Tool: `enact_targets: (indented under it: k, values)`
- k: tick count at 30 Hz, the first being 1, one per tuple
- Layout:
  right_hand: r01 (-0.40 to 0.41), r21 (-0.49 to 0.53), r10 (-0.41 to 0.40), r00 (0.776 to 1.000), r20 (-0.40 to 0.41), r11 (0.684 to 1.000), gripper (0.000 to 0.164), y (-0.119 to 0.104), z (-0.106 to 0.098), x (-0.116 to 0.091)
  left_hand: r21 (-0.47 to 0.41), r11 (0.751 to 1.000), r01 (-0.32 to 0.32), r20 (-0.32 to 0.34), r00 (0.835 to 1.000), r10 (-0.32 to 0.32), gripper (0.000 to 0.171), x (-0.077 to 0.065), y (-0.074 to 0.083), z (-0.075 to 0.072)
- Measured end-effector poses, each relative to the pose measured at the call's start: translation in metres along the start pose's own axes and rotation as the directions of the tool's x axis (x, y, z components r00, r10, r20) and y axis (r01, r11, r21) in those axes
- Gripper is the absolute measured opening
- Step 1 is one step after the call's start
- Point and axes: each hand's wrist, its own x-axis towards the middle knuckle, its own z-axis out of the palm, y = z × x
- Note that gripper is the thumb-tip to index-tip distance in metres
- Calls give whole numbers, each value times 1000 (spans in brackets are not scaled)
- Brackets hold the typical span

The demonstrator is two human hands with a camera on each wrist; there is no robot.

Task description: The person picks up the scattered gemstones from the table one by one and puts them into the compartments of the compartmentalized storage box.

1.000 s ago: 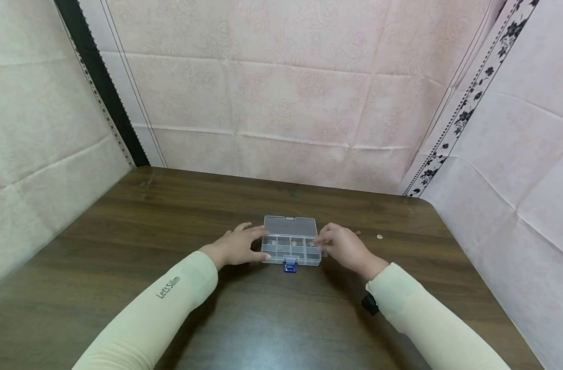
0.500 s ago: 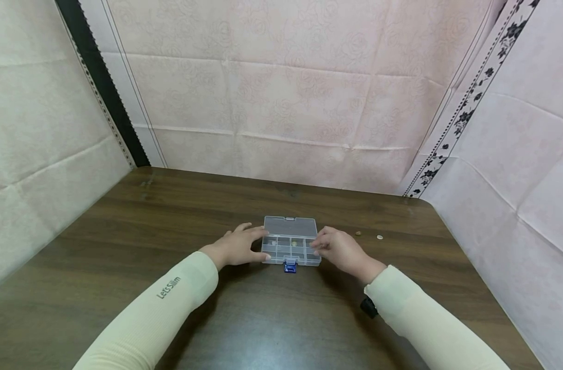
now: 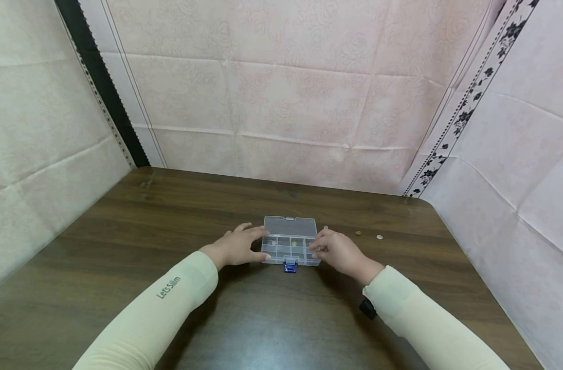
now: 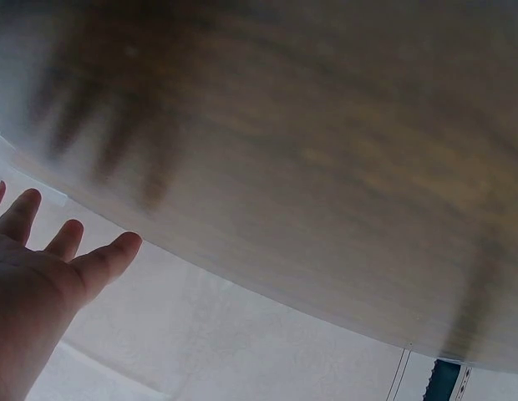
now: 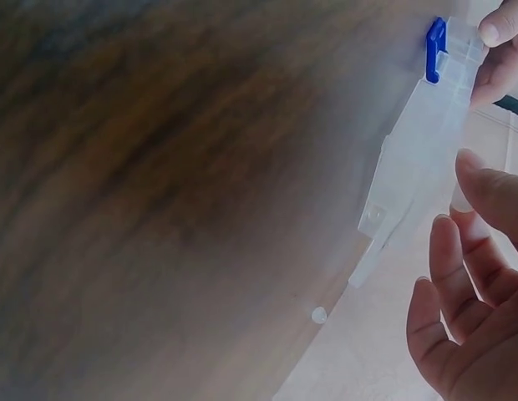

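Note:
A clear plastic compartment box (image 3: 284, 251) lies open in the head view, its lid (image 3: 289, 226) laid back and a blue latch (image 3: 290, 267) at its front. My left hand (image 3: 238, 245) rests at the box's left edge, fingers spread, thumb on the front corner. Over the right-hand compartments is my right hand (image 3: 339, 249). In the right wrist view its thumb and index finger pinch a small pale piece (image 5: 461, 199), mostly covered by the fingertips. A yellowish piece (image 3: 294, 243) sits in a back middle compartment, a whitish one (image 3: 274, 242) in the back left.
On the brown wooden table (image 3: 281, 318), right of the box, lie a small brown piece (image 3: 358, 233) and a round white piece (image 3: 379, 237). Patterned pale cloth (image 3: 286, 103) hangs behind and at both sides of the table.
My right hand has shifted slightly left over the box's right compartments, and the brown piece behind it shows fully. The left hand and box stay in place.

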Motion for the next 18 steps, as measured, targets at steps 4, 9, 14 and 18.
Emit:
enact_targets:
  k: [4,9,14,18]
  values:
    - [-11,-9,11,1000,13,1000,16,-1,1,0,-1,1000,0,0,1000,0,71,0,0,0]
    - [-32,-18,33,999,20,999,18,-2,2,1,-3,1000,0,1,1000,0,71,0,0,0]
    - [-46,-18,46,999,15,999,32,-3,1,1,-5,1000,1,0,1000,-1,71,0,-1,1]
    - [-40,-35,40,999,-2,999,45,-2,1,0,-4,1000,4,2,1000,-4,71,0,-1,1]
